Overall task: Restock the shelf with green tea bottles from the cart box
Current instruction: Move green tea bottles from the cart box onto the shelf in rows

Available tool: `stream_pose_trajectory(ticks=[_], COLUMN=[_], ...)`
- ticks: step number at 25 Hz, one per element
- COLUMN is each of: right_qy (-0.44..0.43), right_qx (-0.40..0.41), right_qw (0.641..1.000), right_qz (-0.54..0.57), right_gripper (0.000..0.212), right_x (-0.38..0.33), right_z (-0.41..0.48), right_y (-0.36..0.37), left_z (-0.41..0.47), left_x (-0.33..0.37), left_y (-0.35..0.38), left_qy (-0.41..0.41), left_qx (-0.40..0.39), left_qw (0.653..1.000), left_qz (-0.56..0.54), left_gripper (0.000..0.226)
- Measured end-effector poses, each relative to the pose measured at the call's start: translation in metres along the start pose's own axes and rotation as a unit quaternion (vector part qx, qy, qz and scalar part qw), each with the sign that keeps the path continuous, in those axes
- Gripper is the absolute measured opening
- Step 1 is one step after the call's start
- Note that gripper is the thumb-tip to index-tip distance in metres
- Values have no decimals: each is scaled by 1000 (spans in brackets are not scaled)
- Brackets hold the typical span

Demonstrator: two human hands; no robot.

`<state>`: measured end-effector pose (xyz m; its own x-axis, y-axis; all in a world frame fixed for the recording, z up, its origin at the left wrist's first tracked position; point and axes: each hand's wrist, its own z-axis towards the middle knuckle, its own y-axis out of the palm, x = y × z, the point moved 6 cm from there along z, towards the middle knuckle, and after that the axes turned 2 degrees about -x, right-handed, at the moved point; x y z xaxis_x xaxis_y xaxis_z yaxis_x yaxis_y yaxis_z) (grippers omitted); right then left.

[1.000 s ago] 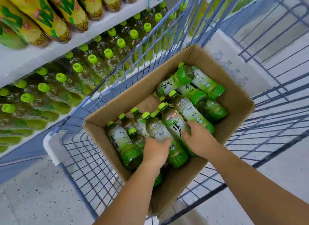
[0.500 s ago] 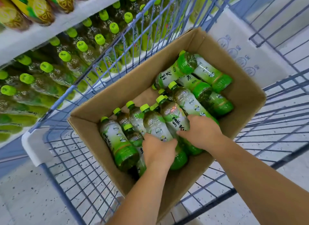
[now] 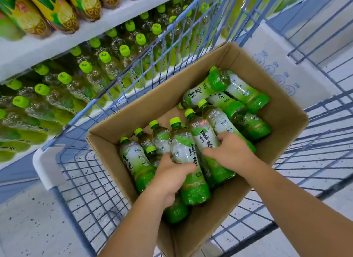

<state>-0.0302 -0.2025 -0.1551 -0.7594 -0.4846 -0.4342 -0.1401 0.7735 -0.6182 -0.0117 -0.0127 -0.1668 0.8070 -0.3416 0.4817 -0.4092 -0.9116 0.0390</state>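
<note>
Two hands: both reach down into the cardboard box [image 3: 152,107], each on its own green tea bottle.
Left hand [image 3: 170,178]: fingers and thumb are curled round the middle of the left bottle [image 3: 183,147], close to the box's near wall.
Right hand [image 3: 231,151]: fingers are curled over the label of the right bottle [image 3: 203,136], toward the box's centre. Its thumb is hidden, so how fully it wraps cannot be told.
Task bottles: both lie inside the box, touching side by side, tilted with their caps toward its far-left wall and resting on other bottles.
Box contents: roughly a dozen bottles lie loose in two heaps. One is at the near end under the hands, one in the far-right corner, and bare cardboard shows along the left wall.
Cart [image 3: 91,189]: this blue wire basket holds the box, with a white carton [image 3: 277,73] just beyond the box's far side.
Shelf [image 3: 47,48]: left of the box, past the cart wall, stand upright rows of shelf bottles [image 3: 86,67].
Slip risk: a one-handed hold on smooth film could slide as the weight comes free.
Heap risk: lifting these two may let their neighbours roll.
Snag risk: the cart's wire wall stands between box and shelf, so a low carry could clip it.
Shelf risk: the rows look crowded, so a push could topple some.
</note>
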Motion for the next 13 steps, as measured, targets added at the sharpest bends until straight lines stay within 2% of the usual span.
stream_pose_trajectory(ticks=[2, 6, 11, 13], right_qy=[16, 13, -8, -19], right_qx=[-3, 0, 55, 71], right_qw=[996, 977, 972, 971], right_qz=[92, 211, 230, 227], right_gripper=[24, 44, 41, 38], right_x=[2, -8, -47, -73], right_z=[-7, -33, -77, -98], right_y=[-1, -6, -6, -1], left_z=[-6, -25, -58, -74], left_x=[2, 17, 44, 57], left_y=[-1, -9, -54, -81], left_qy=[-6, 24, 102, 135], left_qx=[-39, -93, -115, -101], left_qw=[999, 993, 987, 985], left_qz=[-19, -66, -42, -33], left_gripper=[47, 34, 50, 45])
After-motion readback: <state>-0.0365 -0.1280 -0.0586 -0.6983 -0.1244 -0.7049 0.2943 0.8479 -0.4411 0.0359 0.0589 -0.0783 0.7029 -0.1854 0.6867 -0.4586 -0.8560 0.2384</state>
